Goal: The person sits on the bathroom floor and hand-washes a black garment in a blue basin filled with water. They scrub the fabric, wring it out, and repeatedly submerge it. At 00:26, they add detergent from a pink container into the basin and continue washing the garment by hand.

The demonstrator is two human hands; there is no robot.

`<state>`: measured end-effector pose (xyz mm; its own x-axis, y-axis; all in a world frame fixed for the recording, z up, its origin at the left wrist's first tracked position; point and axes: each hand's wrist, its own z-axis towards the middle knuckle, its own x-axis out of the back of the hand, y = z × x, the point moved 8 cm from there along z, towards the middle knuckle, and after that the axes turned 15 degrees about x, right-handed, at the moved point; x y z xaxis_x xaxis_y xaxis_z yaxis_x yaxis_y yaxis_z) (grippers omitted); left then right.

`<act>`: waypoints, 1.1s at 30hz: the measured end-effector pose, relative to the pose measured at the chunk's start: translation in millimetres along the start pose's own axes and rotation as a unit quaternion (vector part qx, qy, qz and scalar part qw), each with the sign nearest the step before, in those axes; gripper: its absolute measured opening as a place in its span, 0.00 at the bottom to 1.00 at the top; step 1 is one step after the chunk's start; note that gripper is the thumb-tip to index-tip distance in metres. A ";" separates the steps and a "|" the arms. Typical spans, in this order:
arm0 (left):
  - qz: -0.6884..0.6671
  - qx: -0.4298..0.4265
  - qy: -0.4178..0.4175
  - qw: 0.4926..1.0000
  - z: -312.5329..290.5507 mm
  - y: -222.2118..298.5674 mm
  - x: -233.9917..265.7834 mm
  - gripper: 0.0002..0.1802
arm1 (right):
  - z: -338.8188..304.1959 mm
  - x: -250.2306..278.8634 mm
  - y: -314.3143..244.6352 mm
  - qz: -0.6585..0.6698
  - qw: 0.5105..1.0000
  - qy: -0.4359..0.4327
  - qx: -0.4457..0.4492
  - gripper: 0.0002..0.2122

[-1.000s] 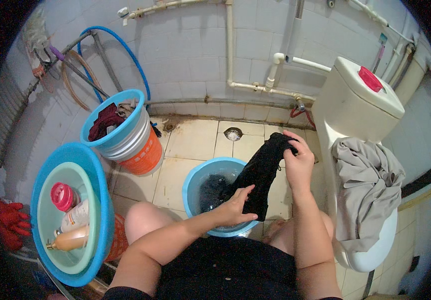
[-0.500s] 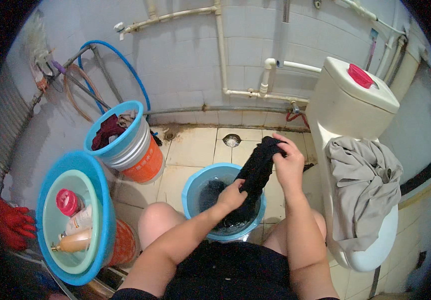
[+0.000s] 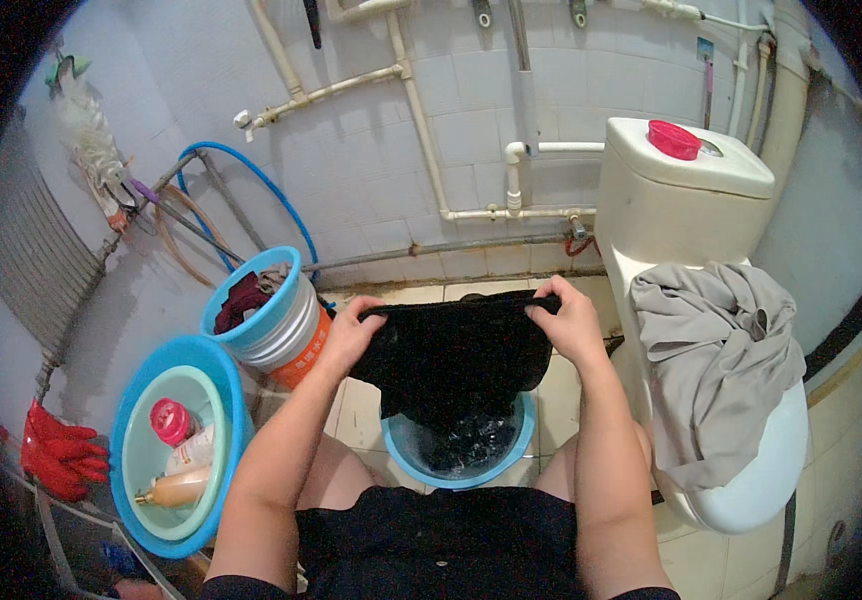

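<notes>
A black cloth (image 3: 456,350), wet-looking and probably a garment, hangs stretched between my two hands. Its top left corner is pinched by my left hand (image 3: 353,335), thumb against fingers. At the top right corner, my right hand (image 3: 573,320) grips the edge in the same way. The cloth's lower part droops over a light blue basin (image 3: 403,458) on the floor between my knees and hides its far rim. Rippling water shows in the basin's near half.
To the left, a bucket (image 3: 296,325) carries a blue basin of dark clothes. Nearer, a green basin (image 3: 136,440) with bottles sits inside a larger blue basin (image 3: 123,490). On the right stands a toilet (image 3: 686,215) with grey fabric (image 3: 716,345) over its lid. Red gloves (image 3: 61,455) hang far left.
My left hand has moved up and left from the cloth's lower part to its top edge. The cloth, bunched and slanted before, is now spread wide and level. The view has shifted slightly.
</notes>
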<state>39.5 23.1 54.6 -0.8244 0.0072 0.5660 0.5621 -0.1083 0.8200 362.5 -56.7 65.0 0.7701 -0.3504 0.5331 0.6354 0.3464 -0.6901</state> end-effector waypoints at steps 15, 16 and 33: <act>-0.301 0.145 -0.330 0.883 -26.0 -0.1 -44.8 0.14 | -8.0 -52.5 39.5 0.478 0.849 0.098 -0.204 0.09; -0.261 0.009 -0.288 0.921 -18.6 13.4 -40.2 0.14 | -9.7 -54.3 41.1 0.468 0.852 0.104 -0.210 0.09; -0.469 0.231 -0.377 0.764 -35.2 14.2 -91.0 0.18 | -30.2 -82.7 20.6 0.284 0.939 0.027 -0.191 0.18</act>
<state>120.2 -14.1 11.8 -0.7040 0.4564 -0.5441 -0.1446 0.6580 0.7390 310.2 -46.9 -8.1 0.9683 -0.2496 0.0078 0.0485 0.1573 -0.9864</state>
